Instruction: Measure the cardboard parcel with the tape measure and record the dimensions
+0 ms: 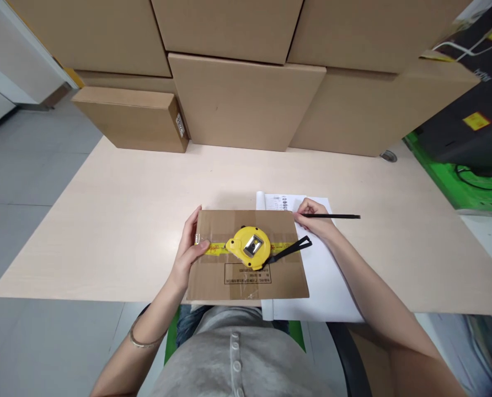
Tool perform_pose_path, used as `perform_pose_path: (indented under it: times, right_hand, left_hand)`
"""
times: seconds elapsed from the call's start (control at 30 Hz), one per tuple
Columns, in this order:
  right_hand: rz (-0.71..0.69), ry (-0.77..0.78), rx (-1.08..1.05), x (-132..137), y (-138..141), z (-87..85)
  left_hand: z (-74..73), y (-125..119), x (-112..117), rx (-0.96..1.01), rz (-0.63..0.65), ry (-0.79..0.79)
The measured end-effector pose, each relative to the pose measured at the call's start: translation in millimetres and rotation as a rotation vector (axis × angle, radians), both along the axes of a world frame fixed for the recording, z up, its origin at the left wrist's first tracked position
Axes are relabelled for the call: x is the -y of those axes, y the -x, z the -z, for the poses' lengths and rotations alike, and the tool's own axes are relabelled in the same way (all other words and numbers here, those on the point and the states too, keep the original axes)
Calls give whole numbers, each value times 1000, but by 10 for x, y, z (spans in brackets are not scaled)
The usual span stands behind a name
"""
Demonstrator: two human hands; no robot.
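Observation:
A small brown cardboard box [213,275] with printed characters lies near the table's front edge, partly over white paper. My left hand [188,248] grips its left edge, the thumb on top and the fingers down the side. On the box rests a yellow tape measure [238,249], its black wrist strap [291,249] reaching past the right edge. A strip of yellow tape crosses the box beneath it, near my left thumb. My right hand [314,216] is closed around a slim black pencil [341,216] at the box's upper right corner. The pencil's tip is hidden.
White paper [329,275] with a printed or written patch at its top lies under the box and my right forearm. Large cardboard boxes [246,105] stand stacked along the table's [126,220] far side. A flat carton [130,121] is at the back left. Dark equipment [456,132] stands at right.

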State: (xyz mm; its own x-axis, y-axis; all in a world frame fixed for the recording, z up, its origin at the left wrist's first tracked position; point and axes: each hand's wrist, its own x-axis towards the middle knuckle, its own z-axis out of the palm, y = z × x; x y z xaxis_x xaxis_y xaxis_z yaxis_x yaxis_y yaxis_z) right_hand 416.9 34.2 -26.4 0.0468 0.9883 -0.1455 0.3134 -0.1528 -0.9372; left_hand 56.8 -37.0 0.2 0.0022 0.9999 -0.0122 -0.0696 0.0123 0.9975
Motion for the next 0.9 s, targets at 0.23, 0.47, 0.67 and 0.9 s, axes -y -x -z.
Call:
perform_pose_path:
  times: [0.23, 0.47, 0.67, 0.9]
  right_hand:
    - [-15, 35, 38, 34, 24, 30]
    - [-13, 38, 33, 21, 7, 91]
    - [-15, 45, 22, 40, 10, 94]
    - [-5, 42, 17, 36, 10, 97]
  left_hand:
    - [100, 22, 0, -28, -19, -26]
    - [104, 31, 10, -15, -1, -16]
    - [94, 25, 0, -14, 8, -23]
    - [114, 24, 6, 5, 14, -40]
